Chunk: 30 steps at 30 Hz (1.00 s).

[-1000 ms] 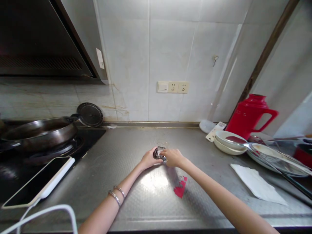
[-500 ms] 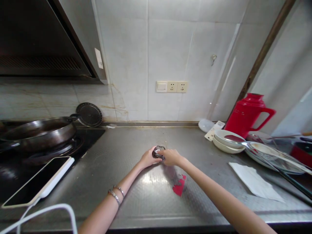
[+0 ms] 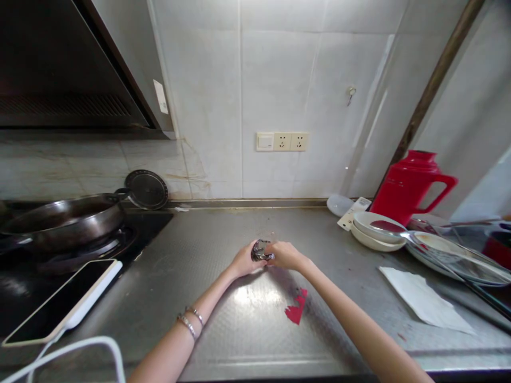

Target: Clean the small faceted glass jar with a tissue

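My left hand (image 3: 242, 260) and my right hand (image 3: 284, 255) meet over the middle of the steel counter (image 3: 223, 330). Both are closed on a small crumpled shiny object (image 3: 261, 250), silvery and dark, pinched between their fingertips. I cannot tell what the object is. Two bracelets (image 3: 190, 319) circle my left wrist. A torn red scrap (image 3: 296, 311) lies on the counter just below my right forearm.
A dark pan (image 3: 64, 215) sits on the stove at left, with a round lid (image 3: 146, 189) leaning behind it. A phone (image 3: 59, 303) with a white cable lies front left. At right are stacked white bowls (image 3: 373, 234), a red jug (image 3: 411, 186), plates and a white napkin (image 3: 425, 303).
Both hands stayed together on the shiny object, shifting it only slightly. The view moved a little; the red scrap shows more plainly below the right forearm.
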Each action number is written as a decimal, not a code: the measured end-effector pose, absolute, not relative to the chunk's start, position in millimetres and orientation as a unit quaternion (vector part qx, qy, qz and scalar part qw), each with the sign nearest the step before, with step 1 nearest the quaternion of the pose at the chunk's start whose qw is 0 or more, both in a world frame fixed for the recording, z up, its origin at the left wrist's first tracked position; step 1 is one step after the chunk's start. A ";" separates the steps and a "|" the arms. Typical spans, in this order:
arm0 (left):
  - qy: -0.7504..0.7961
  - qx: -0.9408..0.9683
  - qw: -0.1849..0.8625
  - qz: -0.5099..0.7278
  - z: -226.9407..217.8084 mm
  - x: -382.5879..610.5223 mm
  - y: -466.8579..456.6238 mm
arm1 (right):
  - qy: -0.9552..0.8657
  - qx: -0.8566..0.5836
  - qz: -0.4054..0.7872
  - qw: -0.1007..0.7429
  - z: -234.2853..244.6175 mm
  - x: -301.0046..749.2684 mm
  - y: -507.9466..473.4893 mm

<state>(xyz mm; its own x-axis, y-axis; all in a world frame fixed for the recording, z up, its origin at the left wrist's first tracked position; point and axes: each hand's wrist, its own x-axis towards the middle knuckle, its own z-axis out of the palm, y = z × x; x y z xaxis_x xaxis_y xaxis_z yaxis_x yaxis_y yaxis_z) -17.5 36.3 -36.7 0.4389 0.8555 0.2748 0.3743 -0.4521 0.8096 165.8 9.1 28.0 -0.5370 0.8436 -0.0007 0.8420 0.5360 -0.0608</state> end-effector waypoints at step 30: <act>0.359 0.351 0.787 0.359 17.2 -13.6 64.3 | -0.898 -0.417 -0.108 0.090 24.2 157.0 5.2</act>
